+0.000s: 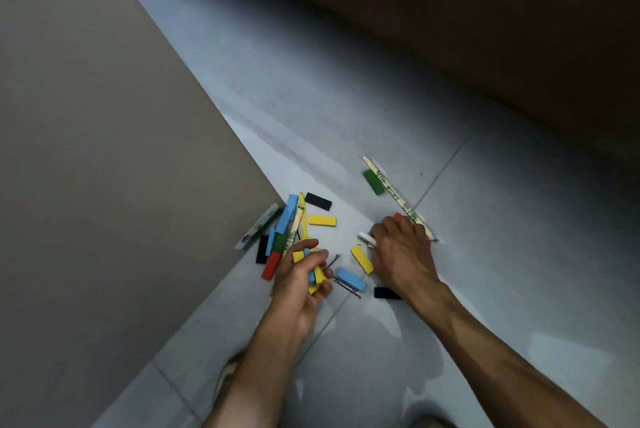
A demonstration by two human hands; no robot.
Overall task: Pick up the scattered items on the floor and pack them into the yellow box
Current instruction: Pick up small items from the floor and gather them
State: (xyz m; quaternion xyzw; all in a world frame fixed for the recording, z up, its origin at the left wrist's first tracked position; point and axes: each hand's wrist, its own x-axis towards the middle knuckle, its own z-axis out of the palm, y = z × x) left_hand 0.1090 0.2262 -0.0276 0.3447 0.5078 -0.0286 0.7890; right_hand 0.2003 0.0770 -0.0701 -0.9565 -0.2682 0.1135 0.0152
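Coloured flat blocks lie scattered on the pale tiled floor. My left hand (300, 277) grips a bunch of yellow and blue blocks (313, 275). My right hand (398, 247) is curled over a white piece (366, 238), with a red block (397, 216) showing past its knuckles. Between the hands lie a yellow block (362, 258), a blue block (351, 278) and a dark hairpin (347, 288). A black block (386, 293) sits under my right wrist. A pile of blue, green, red and black blocks (278, 237) is at the left. No yellow box is in view.
A wrapped chopstick pair (398, 197) lies diagonally behind my right hand beside a green block (374, 182). A black block (318, 201) and a yellow block (322, 220) lie farther back. A grey-brown panel (104, 150) borders the left; dark brown furniture (485, 29) rises at the back.
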